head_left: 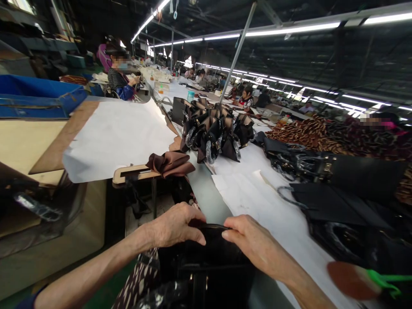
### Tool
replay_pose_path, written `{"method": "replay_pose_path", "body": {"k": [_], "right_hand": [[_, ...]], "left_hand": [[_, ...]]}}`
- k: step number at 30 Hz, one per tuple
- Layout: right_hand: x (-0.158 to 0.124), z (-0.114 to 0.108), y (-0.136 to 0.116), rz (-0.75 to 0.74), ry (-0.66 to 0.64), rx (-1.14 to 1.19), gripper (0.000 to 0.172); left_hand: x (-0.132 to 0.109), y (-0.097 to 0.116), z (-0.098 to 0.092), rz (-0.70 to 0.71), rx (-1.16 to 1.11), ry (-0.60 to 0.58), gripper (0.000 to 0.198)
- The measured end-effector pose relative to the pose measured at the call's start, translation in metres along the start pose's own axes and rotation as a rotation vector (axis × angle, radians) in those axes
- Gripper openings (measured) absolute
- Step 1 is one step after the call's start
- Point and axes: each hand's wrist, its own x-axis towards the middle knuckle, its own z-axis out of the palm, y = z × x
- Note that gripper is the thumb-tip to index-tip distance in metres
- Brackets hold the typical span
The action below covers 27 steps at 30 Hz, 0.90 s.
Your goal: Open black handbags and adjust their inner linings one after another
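A black handbag [215, 249] lies low in front of me in the head view, its upper rim toward the table. My right hand [249, 238] pinches that rim between thumb and fingers. On the other side of the rim, my left hand [180, 227] has its fingers curled over the edge, with the thumb on the near side. Both hands are closed on the bag, a short gap apart. Metal fittings and a plastic-wrapped part show dimly on the bag's lower front. Brown folded fabric [170, 164] rests beyond my left hand on a pale wooden stand [120, 175].
Several black bags [212, 128] with wrapped handles stand on the long table. More black bags [341, 206] lie at the right, beside white paper [254, 193]. A blue bin [35, 105] is at left. A seated co-worker [120, 79] and other people are farther back.
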Motion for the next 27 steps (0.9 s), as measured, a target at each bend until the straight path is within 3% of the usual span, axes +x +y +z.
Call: {"method": "replay_pose_path", "body": {"k": [4,10,27], "right_hand": [[-0.004,0.002,-0.007,-0.005,0.015,-0.05,0.024],[-0.004,0.004,-0.001,0.001,0.016,-0.049,0.021],[-0.006,0.004,0.001,-0.009,0.016,-0.059,0.023]], "left_hand": [[0.004,0.005,0.006,-0.019,0.049,-0.022,0.007],[0.006,-0.005,0.015,0.104,0.091,-0.008,0.015],[0.01,-0.015,0.028,0.128,0.179,0.048,0.022]]}}
